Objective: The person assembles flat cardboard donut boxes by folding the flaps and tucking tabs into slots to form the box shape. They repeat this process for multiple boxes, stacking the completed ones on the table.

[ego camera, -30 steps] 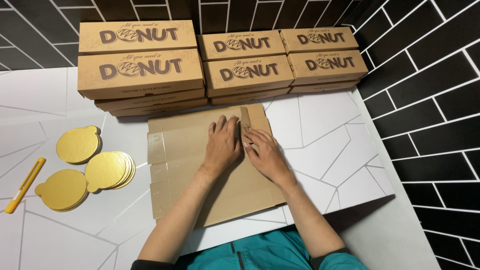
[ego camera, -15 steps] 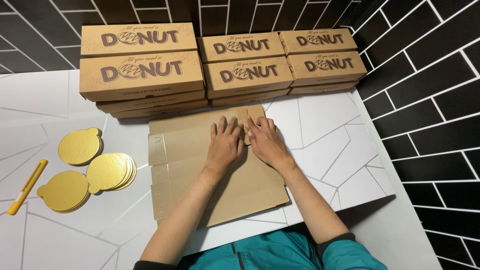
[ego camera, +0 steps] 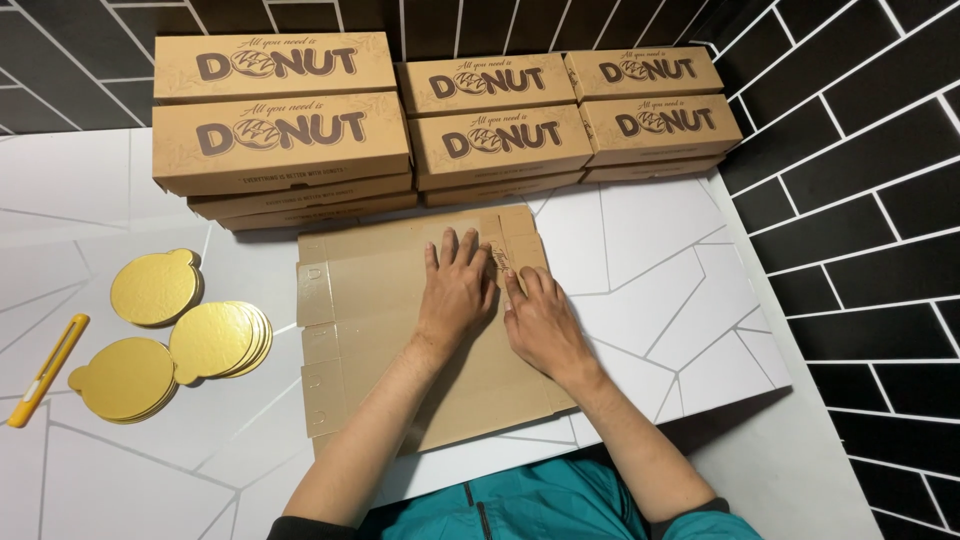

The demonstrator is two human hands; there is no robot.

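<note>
Grip holding nothing, left hand [ego camera: 457,297] and right hand [ego camera: 538,325] pressing flat on unfolded cardboard box [ego camera: 375,330], lying on white desk [ego camera: 640,250]

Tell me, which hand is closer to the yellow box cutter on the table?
The left hand. It presses on the flat cardboard sheet, on the side toward the yellow cutter at the table's far left edge; the right hand lies beyond it.

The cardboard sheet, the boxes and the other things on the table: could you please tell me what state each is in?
Cardboard sheet: unfolded, flat on the table.
Left hand: pressed flat on the sheet.
Right hand: pressed flat beside it.
Brown boxes: closed, stacked.
Gold discs: in overlapping piles.
Yellow cutter: lying untouched.
</note>
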